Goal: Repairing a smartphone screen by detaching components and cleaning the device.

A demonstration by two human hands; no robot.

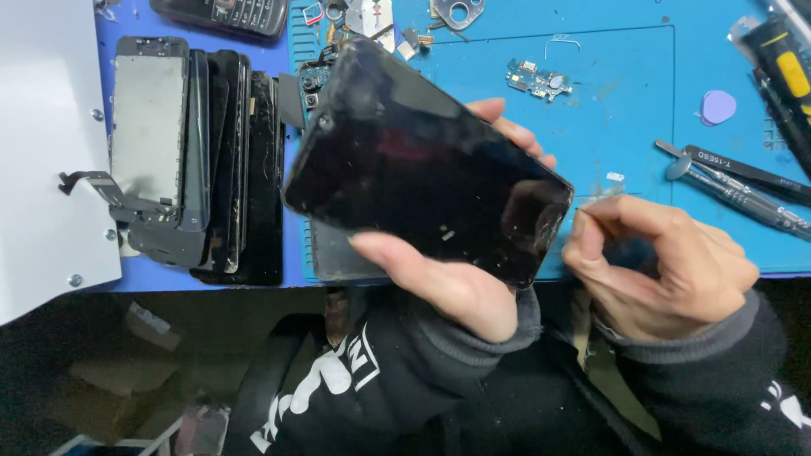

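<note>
The left hand [448,283] grips a black smartphone [427,160] from below, thumb lying across the near edge of the glass and fingertips curling up over the far edge. The phone is lifted off the bench and tilted, its dark screen facing the camera, its top end pointing up and to the left; cracks show in the glass near the lower right corner. Just beside that corner, the right hand [663,262] is pinched shut, thumb and forefinger nipping a very thin, pale sliver [591,207] whose kind cannot be made out. The sliver's tip sits close to the phone's edge; whether it touches cannot be told.

Under both hands lies a blue work mat [625,127] on the bench. On it, beyond the phone, rests a small circuit board [538,79], and to the right a lilac pick [718,106]. Further right lie dark screwdrivers [743,190], side by side and slanting, and a black and yellow tool [781,59] at the corner. At the left edge of the mat stands a stack of phone screens [198,152], overlapping one another, the leftmost showing a grey back with a ribbon cable hanging off it. A keypad phone [228,13] lies at the top edge, and a white panel [42,143] with screws fills the far left. Both wrists wear dark sleeves with grey cuffs
</note>
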